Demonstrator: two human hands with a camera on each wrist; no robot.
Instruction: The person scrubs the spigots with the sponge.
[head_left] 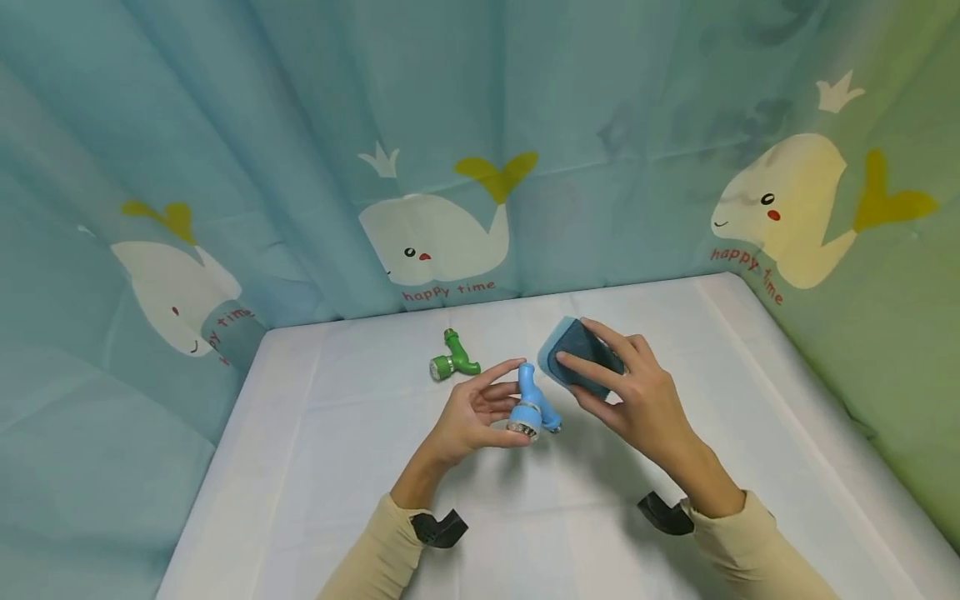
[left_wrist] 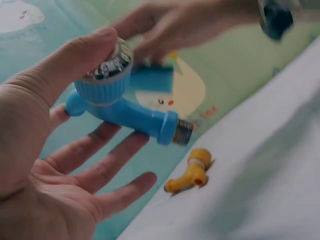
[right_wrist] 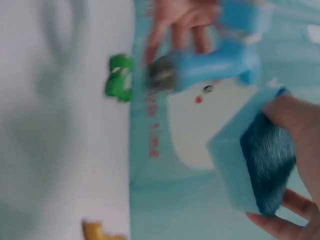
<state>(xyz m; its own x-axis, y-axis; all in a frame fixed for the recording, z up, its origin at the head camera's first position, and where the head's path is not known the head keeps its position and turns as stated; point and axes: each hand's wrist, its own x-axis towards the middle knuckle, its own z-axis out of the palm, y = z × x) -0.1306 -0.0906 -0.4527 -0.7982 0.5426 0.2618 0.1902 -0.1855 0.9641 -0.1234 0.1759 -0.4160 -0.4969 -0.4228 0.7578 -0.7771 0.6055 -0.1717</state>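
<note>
A light-blue plastic tap [head_left: 529, 402] with a silvery cap on its knob is pinched between the thumb and a finger of my left hand [head_left: 480, 414], above the table. In the left wrist view the tap's threaded end [left_wrist: 183, 132] points away from the palm, and the other fingers spread beneath it. My right hand [head_left: 637, 392] grips a two-layer blue sponge [head_left: 581, 354], its darker rough side towards the thumb and fingers. The sponge is held just right of the tap, apart from it in the right wrist view.
A green tap [head_left: 454, 358] lies on the white-covered table [head_left: 360, 467], beyond my left hand. An orange-yellow tap [left_wrist: 192, 172] lies on the table too, seen in the wrist views. Blue and green curtains [head_left: 300, 167] printed with whales enclose the table's back and sides.
</note>
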